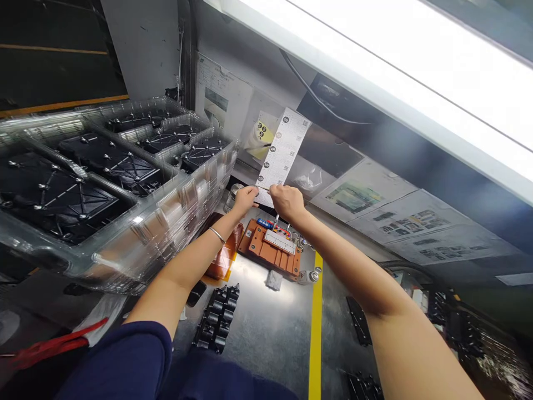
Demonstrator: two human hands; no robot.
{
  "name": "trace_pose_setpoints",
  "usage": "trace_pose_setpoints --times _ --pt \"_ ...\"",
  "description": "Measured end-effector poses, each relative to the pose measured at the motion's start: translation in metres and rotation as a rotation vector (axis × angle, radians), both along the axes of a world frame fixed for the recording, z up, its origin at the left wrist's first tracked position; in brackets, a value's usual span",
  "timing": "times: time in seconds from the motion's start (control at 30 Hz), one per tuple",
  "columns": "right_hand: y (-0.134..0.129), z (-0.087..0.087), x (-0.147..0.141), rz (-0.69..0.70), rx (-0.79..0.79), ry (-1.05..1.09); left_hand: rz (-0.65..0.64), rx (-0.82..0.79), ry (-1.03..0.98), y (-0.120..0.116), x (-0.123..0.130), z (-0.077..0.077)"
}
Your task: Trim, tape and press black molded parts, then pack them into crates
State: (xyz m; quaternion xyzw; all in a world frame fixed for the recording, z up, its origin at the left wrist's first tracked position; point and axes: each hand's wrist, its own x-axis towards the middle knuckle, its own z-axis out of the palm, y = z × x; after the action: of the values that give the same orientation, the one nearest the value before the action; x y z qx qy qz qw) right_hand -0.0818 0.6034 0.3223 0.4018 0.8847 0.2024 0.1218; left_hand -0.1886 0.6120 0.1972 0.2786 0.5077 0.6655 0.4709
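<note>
A long white label strip [280, 145] with round black marks and square codes hangs at the back, in front of the panel. My left hand [246, 200] is closed at the strip's lower left edge. Fingers curled, my right hand [288, 203] is at its lower right edge. Something thin stretches between the two hands across the strip; what it is cannot be made out. Just below the hands lies an orange-brown fixture [270, 250] with a white perforated piece [280, 241] on top.
Clear plastic trays [166, 222] with black moulded parts [112, 158] are stacked at the left. A black ribbed part [216, 318] lies on the metal table [266, 333], left of a yellow line [317, 328]. A small bottle [307, 276] is beside the fixture. More black parts are at the right.
</note>
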Motion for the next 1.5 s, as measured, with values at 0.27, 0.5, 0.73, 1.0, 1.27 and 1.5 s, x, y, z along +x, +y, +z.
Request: trace_pose_setpoints --times 0.27,0.5,0.73,1.0,1.27,1.5 --pt "0.007 -0.008 0.035 -0.046 0.025 0.000 0.035 -0.008 0.068 -0.001 -0.006 0.001" --pt "0.008 -0.009 0.083 -0.222 0.044 0.093 0.080 -0.046 0.134 -0.033 -0.013 0.015" --pt "-0.036 -0.048 0.114 -0.427 -0.415 0.598 -0.073 -0.236 0.121 -0.200 -0.007 -0.063" --pt "-0.125 -0.145 0.088 -0.433 -1.543 0.885 -0.062 -0.790 0.314 -0.387 -0.008 -0.147" --pt "-0.225 -0.246 -0.021 -0.450 -1.775 0.798 0.003 -0.803 0.471 -0.414 -0.007 -0.154" --pt "-0.262 -0.277 -0.053 -0.484 -1.752 0.715 0.059 -0.827 0.495 -0.432 -0.012 -0.156"
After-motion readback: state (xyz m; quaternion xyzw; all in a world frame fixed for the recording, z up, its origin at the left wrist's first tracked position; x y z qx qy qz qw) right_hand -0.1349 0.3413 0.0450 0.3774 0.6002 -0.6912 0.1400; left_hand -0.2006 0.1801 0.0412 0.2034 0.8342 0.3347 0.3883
